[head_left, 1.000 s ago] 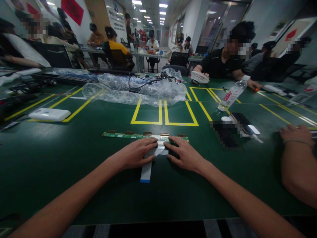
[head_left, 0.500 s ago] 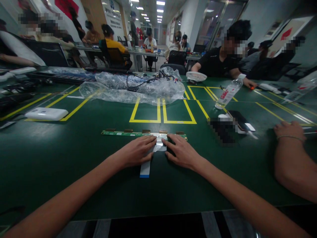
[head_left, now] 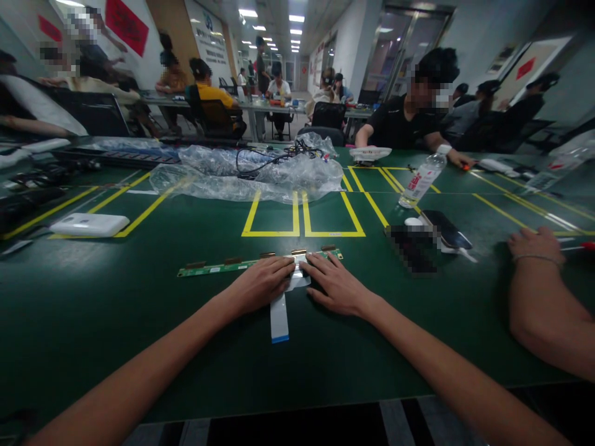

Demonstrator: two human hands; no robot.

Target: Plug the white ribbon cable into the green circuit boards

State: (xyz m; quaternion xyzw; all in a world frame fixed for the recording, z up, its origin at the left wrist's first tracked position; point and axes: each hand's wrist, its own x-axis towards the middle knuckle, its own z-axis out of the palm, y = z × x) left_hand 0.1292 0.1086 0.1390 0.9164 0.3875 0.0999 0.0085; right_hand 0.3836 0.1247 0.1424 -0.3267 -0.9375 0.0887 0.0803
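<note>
A long narrow green circuit board (head_left: 211, 267) lies flat on the green table (head_left: 116, 322), slightly tilted. A white flat ribbon cable (head_left: 279, 316) with a blue end runs from its connector toward me. My left hand (head_left: 263, 284) presses flat on the board and cable at the connector. My right hand (head_left: 335, 286) lies flat just to the right, its fingertips touching the same connector. Both hands almost meet over the joint.
A crumpled clear plastic sheet (head_left: 251, 173) with black wires lies beyond yellow taped boxes (head_left: 302, 223). A white box (head_left: 90, 224) sits left; a water bottle (head_left: 417, 183) and phone (head_left: 445, 228) right. Another person's arm (head_left: 543, 291) rests at far right; people sit beyond.
The board has turned a little, its left end now nearer to me, and the ribbon cable points more to the right. My hands stay pressed at the connector.
</note>
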